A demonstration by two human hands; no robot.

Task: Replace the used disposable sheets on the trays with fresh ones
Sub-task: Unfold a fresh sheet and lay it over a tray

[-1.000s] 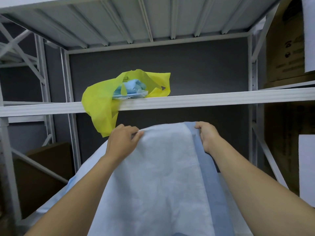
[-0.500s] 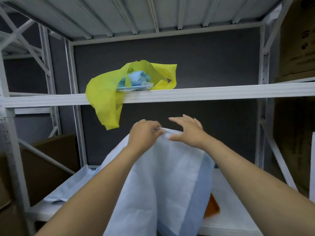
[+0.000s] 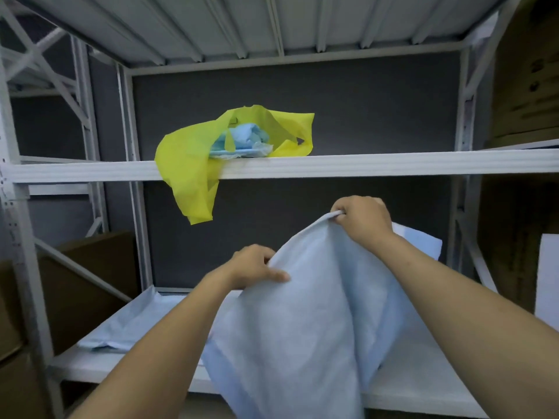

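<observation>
A pale blue disposable sheet (image 3: 305, 322) hangs gathered in front of the lower shelf. My right hand (image 3: 361, 219) grips its bunched top edge, raised high. My left hand (image 3: 257, 267) holds the sheet's left edge lower down, thumb laid on the fabric. Another blue sheet (image 3: 130, 325) lies on the white lower shelf (image 3: 423, 385) at the left. A yellow bag (image 3: 193, 155) with crumpled blue sheets (image 3: 245, 142) inside sits on the upper shelf (image 3: 393, 166) and droops over its front edge.
Grey metal rack posts (image 3: 136, 207) frame the bay. Brown cardboard boxes (image 3: 87, 279) stand at the lower left, and more boxes (image 3: 529, 86) fill the rack at the right. A white sheet corner (image 3: 420, 240) shows behind my right wrist.
My right hand took hold of the sheet's top edge and moved right and up with it. My left hand slid down along the left edge. The sheet is more bunched.
</observation>
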